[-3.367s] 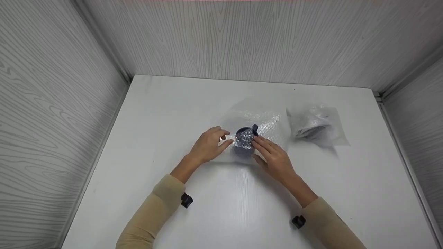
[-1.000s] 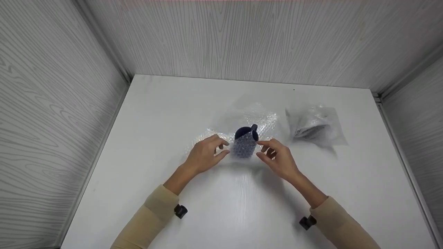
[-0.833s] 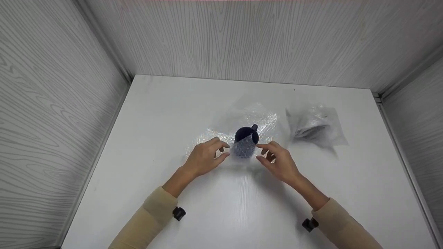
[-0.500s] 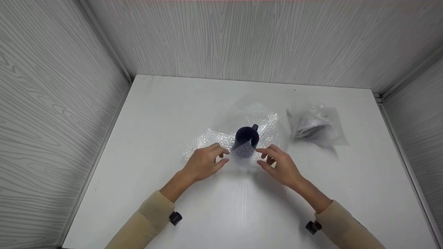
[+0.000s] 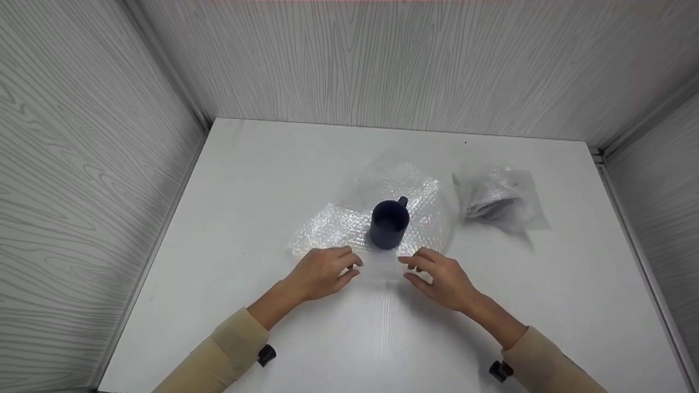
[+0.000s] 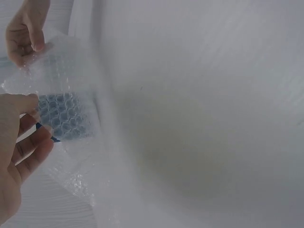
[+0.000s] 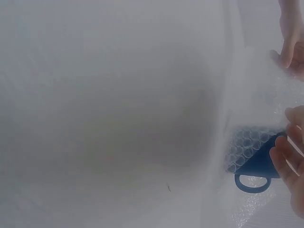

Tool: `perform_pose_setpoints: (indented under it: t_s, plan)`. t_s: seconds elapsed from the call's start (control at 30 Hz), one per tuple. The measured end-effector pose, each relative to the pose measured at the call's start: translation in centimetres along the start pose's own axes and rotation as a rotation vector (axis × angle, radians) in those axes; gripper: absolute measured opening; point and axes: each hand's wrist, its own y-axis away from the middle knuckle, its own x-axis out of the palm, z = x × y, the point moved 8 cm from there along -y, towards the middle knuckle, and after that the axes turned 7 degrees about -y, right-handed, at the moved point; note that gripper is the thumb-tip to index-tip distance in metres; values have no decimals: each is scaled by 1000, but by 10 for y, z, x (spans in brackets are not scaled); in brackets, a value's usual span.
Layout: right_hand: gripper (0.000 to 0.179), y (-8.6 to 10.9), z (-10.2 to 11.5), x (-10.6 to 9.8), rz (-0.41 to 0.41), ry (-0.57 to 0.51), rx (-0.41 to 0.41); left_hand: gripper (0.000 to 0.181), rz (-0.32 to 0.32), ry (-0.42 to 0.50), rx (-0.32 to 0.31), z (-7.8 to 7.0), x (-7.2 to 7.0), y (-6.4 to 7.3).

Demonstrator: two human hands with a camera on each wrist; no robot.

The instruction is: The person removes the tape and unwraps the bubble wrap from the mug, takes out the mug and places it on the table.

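Mug [image 5: 386, 234], dark blue, stands upright near the middle of the white worktop [image 5: 382, 338]. Its top faces up, and its handle [image 5: 403, 201] points to the back and a little to the right. Under and around the mug lies a shiny, clear sheet of bubble wrap [image 5: 333, 226]. In both wrist views, some of the bubbles cover part of the mug's side.

Two hands are close to the front of the mug, by the near edge of the wrap. The left hand [image 5: 325, 273] is on one side and the right hand [image 5: 445, 278] is on the other. The fingers on both hands bend toward the thumbs, and from above a little gap shows between the tips. The wrap is so see-through that one cannot tell if the fingers pinch it.

To the right, apart from the hands, lies a crinkly clear bag [image 5: 527, 202] with something dark inside. Tan sleeves [image 5: 235, 335] cover the arms, and grey walls [image 5: 349, 65] with wavy lines stand around the worktop.
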Motion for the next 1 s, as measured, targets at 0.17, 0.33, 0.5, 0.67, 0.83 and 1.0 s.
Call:
perform_pose_setpoints:
  t_s: [0.17,0.33,0.5,0.67,0.83,1.0]
  plan:
    - [40,9,4,9,48,-27,-22,9,65,-24,30,-8,8,9]
    - [31,16,5,17,100,-33,-12,9,132,-53,65,-14,17,16]
    - [24,21,6,24,126,-9,-27,10,178,-60,84,-19,26,21]
    - [20,27,7,32,160,27,-49,8,241,-51,61,-20,36,27]
    - [17,30,10,37,181,40,-82,6,272,-45,62,-23,43,33]
    - [17,33,11,41,187,50,-106,6,296,-55,67,-24,49,37]
